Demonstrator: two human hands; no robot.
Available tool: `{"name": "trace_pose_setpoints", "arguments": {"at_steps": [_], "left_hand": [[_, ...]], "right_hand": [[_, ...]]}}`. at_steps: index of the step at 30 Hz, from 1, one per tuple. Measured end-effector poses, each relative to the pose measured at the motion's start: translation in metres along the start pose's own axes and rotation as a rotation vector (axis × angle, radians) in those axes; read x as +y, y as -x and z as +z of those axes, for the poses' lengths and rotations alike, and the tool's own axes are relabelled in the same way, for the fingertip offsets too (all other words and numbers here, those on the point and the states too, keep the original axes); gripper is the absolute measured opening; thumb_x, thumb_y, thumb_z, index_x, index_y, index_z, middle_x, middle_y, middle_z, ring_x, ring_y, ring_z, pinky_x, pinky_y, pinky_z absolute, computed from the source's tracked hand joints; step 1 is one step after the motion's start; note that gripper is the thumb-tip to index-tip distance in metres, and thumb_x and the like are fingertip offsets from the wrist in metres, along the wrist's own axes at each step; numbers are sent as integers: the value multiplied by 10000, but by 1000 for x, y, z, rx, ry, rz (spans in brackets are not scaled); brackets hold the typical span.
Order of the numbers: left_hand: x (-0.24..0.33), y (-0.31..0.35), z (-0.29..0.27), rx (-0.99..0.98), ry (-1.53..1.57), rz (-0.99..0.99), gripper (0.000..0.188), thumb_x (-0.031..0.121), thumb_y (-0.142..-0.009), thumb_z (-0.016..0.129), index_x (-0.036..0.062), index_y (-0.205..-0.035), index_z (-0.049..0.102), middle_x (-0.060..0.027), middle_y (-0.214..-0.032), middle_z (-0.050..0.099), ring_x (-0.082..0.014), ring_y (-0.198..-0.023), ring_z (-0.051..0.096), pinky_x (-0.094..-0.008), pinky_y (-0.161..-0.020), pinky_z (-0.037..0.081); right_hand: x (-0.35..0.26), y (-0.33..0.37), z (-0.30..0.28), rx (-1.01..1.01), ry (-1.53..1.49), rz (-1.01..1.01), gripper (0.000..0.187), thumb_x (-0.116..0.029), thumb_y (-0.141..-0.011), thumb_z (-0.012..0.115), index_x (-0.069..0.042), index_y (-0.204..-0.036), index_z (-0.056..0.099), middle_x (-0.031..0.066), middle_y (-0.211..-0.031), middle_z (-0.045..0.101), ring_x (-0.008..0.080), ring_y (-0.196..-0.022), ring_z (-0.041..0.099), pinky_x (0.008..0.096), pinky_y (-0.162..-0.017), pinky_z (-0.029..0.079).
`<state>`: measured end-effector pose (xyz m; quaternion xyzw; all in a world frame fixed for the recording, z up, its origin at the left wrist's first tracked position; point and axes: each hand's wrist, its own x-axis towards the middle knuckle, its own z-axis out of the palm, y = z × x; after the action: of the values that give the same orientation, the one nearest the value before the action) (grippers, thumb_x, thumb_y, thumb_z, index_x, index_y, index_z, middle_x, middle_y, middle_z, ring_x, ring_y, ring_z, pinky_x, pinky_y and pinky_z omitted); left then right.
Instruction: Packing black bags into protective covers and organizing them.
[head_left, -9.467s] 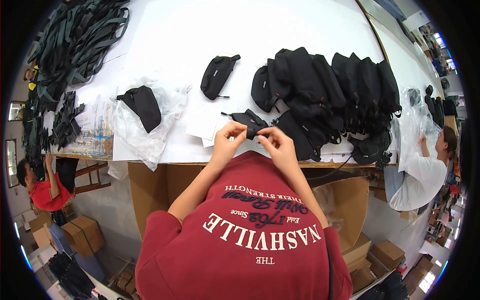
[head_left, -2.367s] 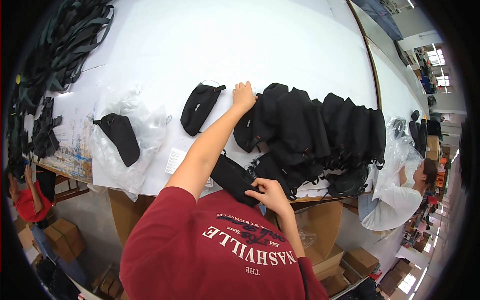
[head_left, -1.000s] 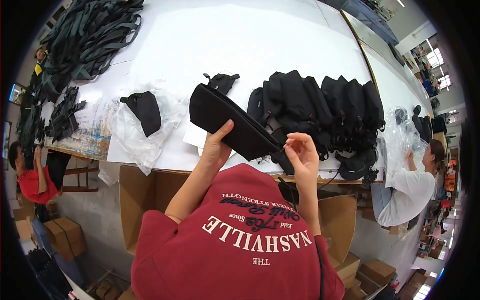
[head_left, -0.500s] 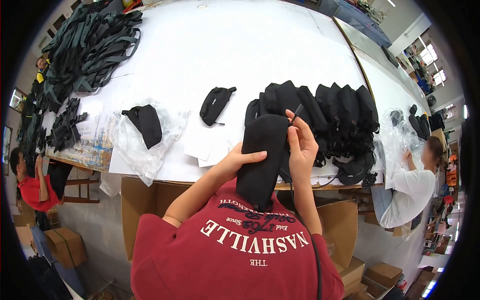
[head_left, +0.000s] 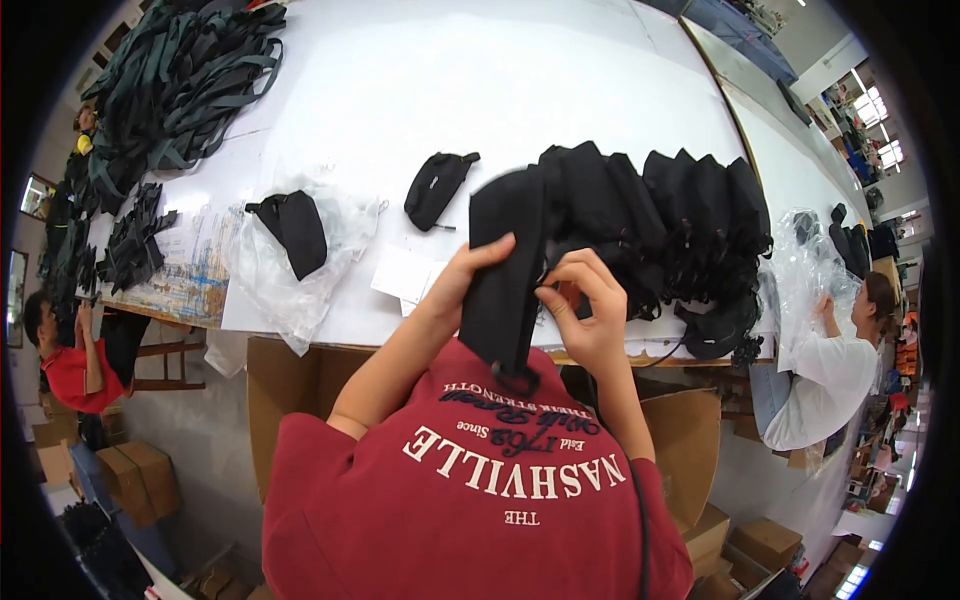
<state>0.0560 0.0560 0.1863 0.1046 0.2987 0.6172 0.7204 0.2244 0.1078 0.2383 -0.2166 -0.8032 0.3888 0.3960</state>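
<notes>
A black fabric pouch point(head_left: 500, 270) stands tilted in front of my chest, its lower end near my shirt. My left hand point(head_left: 478, 262) grips its left side, thumb lying across the front. At the pouch's right edge, the fingers of my right hand point(head_left: 585, 300) are pinched together. What they hold is hidden behind the fingertips. Beyond my hands, a small black pouch point(head_left: 438, 190) lies on the white table. Just right of the held pouch, several black pouches point(head_left: 610, 205) stand packed in a row.
Another black pouch point(head_left: 298, 230) rests on clear plastic bags point(head_left: 285, 295) at the left. Dark straps point(head_left: 185, 90) are heaped at the far left of the table point(head_left: 480, 80). Open cardboard boxes point(head_left: 675, 450) stand below the edge. People sit on both sides, one in white point(head_left: 825, 390).
My right hand has moved down and left along the pouch's right edge; the dark pull at its fingertips no longer shows. The pouch has turned slightly in my left hand.
</notes>
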Motion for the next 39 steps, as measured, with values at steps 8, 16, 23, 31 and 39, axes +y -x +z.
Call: {"name": "trace_pose_setpoints", "arguments": {"at_steps": [8, 16, 23, 31, 39], "left_hand": [[15, -16, -18, -89, 223, -42, 302, 267, -898, 574, -13, -999, 627, -116, -864, 683, -182, -679, 674, -266, -591, 562], [13, -17, -21, -19, 191, -24, 271, 249, -891, 586, 2, -994, 629, -97, -844, 679, -166, -672, 667, -270, -598, 560], [-4, -14, -7, 266, -79, 254, 327, 253, -906, 557, 7, -1120, 542, -92, -1034, 625, -163, -921, 624, -302, -774, 520], [-15, 0, -51, 296, -532, 414, 364, 294, -879, 602, 46, -1113, 474, -79, -1121, 484, -216, -1030, 534, -351, -797, 489], [-30, 9, -192, 1015, -1825, 453, 810, 339, -706, 750, -15, -1310, 342, -205, -1332, 329, -362, -1210, 332, -466, -1010, 274]], "right_hand": [[-4, 14, 7, -192, -120, 26, 154, 76, -691, 662, -7, -777, 565, 47, -808, 555, 105, -595, 495, 221, -509, 371], [6, 18, 2, -285, -119, 45, 155, 2, -736, 665, -13, -862, 574, 80, -875, 569, 160, -719, 544, 269, -606, 419], [-3, 8, 4, -161, 606, -170, 475, -142, -733, 699, -114, -1180, 541, 97, -1158, 515, 285, -1053, 493, 359, -878, 390], [48, 8, -21, 148, 154, 114, 582, 152, -571, 517, -82, -1099, 589, 99, -957, 620, 280, -905, 600, 334, -814, 464], [129, -7, -78, 403, 953, 236, 528, -58, -722, 667, -106, -1222, 503, 94, -1217, 505, 276, -1203, 407, 418, -1006, 281]]}}
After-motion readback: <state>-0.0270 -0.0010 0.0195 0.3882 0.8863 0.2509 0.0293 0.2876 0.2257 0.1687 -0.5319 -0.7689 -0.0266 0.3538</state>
